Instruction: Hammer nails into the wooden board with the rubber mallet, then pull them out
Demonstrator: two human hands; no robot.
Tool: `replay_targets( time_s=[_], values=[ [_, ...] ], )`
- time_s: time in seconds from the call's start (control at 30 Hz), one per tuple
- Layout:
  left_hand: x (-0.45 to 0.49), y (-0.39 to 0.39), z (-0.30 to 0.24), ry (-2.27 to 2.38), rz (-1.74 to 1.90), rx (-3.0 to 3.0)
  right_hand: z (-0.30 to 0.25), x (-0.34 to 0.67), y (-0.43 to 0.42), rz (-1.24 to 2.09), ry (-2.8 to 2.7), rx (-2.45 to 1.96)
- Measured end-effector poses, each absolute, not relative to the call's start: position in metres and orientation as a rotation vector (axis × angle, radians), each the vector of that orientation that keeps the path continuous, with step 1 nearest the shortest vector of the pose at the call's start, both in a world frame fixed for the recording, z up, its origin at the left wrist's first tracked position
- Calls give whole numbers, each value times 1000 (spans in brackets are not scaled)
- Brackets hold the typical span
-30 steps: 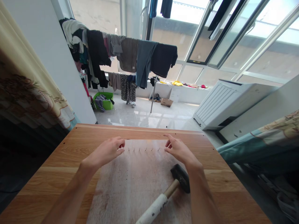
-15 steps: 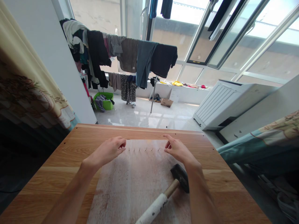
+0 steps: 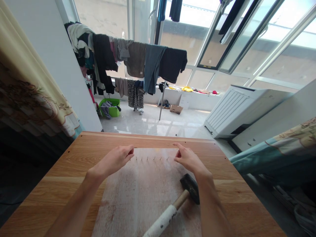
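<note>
A thin, pale wooden board (image 3: 138, 191) lies on the table, with several thin nails (image 3: 147, 158) standing in a row near its far edge. My left hand (image 3: 120, 156) is at the left end of that row, thumb and fingers drawn together over the board's corner. At the right end is my right hand (image 3: 187, 158), its index finger reaching forward while thumb and other fingers are closed. Whatever either hand pinches is too small or hidden to make out. A hammer (image 3: 165, 219) with a black head and white-wrapped handle rests on the board, partly behind my right forearm.
The wooden table (image 3: 61, 184) spreads out beneath the board. Beyond it are a drying rack of clothes (image 3: 134, 59), a green basket (image 3: 114, 111), a cardboard box (image 3: 176, 109) and a white ribbed cabinet (image 3: 229, 108). Curtains (image 3: 278, 148) hang at both sides.
My left thumb and fingers have come closer together and shifted slightly right. My right hand has moved slightly right, its fingers drawn in. The nails and hammer stay where they were.
</note>
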State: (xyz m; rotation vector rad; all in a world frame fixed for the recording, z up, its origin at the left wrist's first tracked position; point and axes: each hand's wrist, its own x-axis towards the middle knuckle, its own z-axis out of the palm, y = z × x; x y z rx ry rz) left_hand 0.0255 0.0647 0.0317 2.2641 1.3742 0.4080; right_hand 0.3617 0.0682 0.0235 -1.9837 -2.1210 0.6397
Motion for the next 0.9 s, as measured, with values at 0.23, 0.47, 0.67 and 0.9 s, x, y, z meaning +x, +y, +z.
replay_targets(
  time_s=[0.23, 0.47, 0.67, 0.9],
  values=[
    [28, 64, 32, 1350, 431, 2309, 24, 361, 68, 627, -2110, -1961],
    [31, 64, 30, 1317, 434, 2371, 29, 352, 66, 684, -2149, -1792],
    [34, 63, 31, 1341, 419, 2343, 27, 344, 67, 721, -2157, -1698],
    [36, 63, 28, 1372, 396, 2333, 25, 343, 67, 750, -2160, -1683]
  ],
)
